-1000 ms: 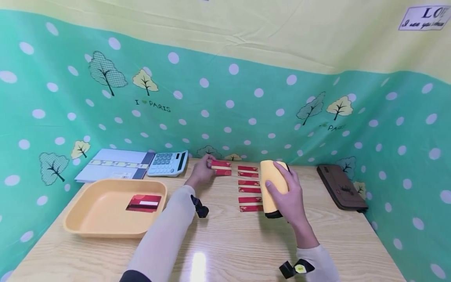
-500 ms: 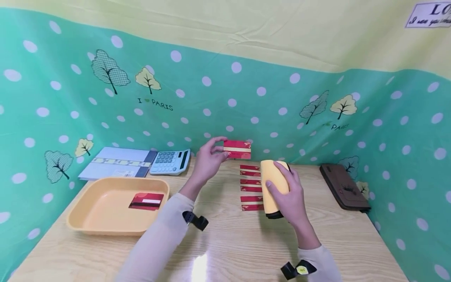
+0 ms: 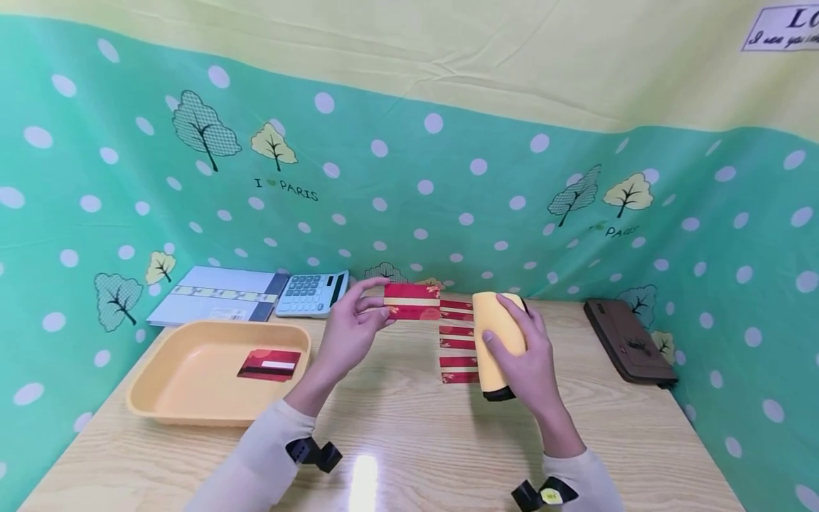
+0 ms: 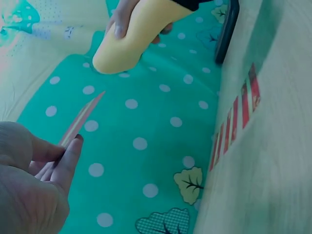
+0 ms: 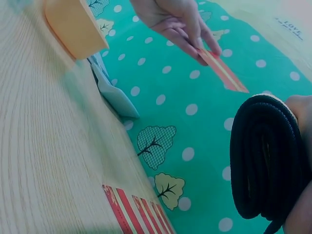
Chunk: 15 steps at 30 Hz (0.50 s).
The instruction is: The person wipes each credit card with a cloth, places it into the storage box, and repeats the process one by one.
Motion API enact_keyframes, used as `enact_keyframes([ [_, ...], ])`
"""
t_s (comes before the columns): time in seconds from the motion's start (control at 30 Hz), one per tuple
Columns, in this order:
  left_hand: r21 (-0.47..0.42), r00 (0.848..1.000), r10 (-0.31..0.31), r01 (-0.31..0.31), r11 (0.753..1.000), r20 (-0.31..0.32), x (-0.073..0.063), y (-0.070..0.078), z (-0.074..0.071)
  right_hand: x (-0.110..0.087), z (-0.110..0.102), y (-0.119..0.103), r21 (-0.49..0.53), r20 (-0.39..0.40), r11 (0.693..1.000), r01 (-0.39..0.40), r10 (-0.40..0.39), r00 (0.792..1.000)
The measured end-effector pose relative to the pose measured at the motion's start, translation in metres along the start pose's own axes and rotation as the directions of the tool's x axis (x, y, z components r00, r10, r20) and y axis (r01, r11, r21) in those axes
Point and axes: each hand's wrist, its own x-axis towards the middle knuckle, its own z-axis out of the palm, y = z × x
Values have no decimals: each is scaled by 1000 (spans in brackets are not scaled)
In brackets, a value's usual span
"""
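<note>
My left hand (image 3: 348,334) pinches a red card (image 3: 412,293) with a cream stripe by its left end, between thumb and fingers. In the left wrist view the card (image 4: 83,118) is raised off the table and shows nearly edge-on. My right hand (image 3: 530,363) grips a yellow roll (image 3: 493,345) from its right side. Its dark inner layers (image 5: 263,161) show end-on in the right wrist view. Left of the roll, three similar red striped cards (image 3: 457,343) lie in a column on the wooden table (image 3: 416,441); the roll overlaps their right ends in the head view.
A peach tray (image 3: 185,370) at the left contains a red card (image 3: 269,365) with a black stripe. Behind it are a pale blue folder (image 3: 220,291) and a light blue calculator (image 3: 310,293). A brown wallet (image 3: 627,341) lies at the right, near the patterned cloth (image 3: 409,178).
My left hand has lifted a card from the table's far side, then brought it lower and a little left, nearer to me. My right hand keeps holding the yellow roll in place.
</note>
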Motion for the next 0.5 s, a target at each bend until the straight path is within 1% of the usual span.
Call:
enact_keyframes([
  [0.13, 8, 999, -44, 45, 999, -5, -9, -4, -2, -1, 0, -3, 1, 2, 1000, -2, 2, 1000],
  [0.23, 9, 998, -68, 68, 998, -14, -13, -9, -3, -2, 1, -6, 13, 8, 1000, 3, -4, 1000],
  [0.37, -38, 997, -77, 76, 996, -30, -15, -13, -3, -4, 3, -7, 26, 18, 1000, 8, -8, 1000],
  [0.5, -97, 996, -80, 76, 992, -37, -16, -16, -1, -4, 4, -6, 16, 16, 1000, 0, 0, 1000],
])
